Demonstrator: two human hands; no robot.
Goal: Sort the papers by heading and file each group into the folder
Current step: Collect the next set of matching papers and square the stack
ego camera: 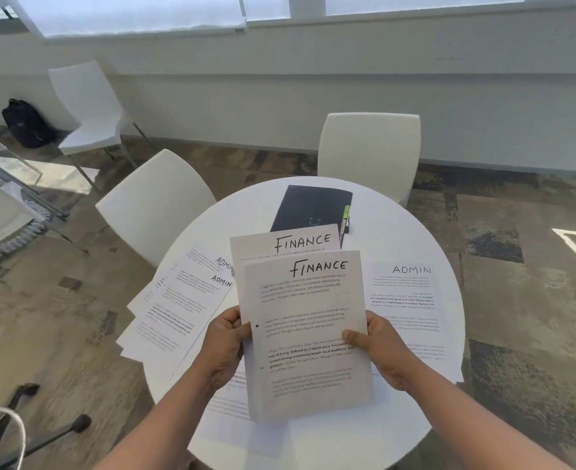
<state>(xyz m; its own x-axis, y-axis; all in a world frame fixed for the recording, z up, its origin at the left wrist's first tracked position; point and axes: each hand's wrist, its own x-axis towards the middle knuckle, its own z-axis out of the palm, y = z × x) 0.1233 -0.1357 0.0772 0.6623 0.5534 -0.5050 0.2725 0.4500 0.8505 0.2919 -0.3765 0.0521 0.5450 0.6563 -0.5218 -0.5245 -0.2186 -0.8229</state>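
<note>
Paper is behaving as thin, floppy sheet: the white FINANCE-headed printed pages (pixel 305 330) are being held above the round white worktop (pixel 398 232), left hand (pixel 225 344) and right hand (pixel 378 347) pinching opposite side edges. Gripping both edges is likely keeping them from sagging or sliding apart on the way to the dark folder (pixel 308 206).

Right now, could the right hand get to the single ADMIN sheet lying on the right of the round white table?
Probably yes, once freed. The right hand grips the FINANCE papers with the left hand. The ADMIN sheet lies just beyond it, uncovered, nothing between.

FINANCE sheets (pixel 305 334) held up, ADMIN sheets (pixel 178 307) flat, dark folder (pixel 308 206)
</note>
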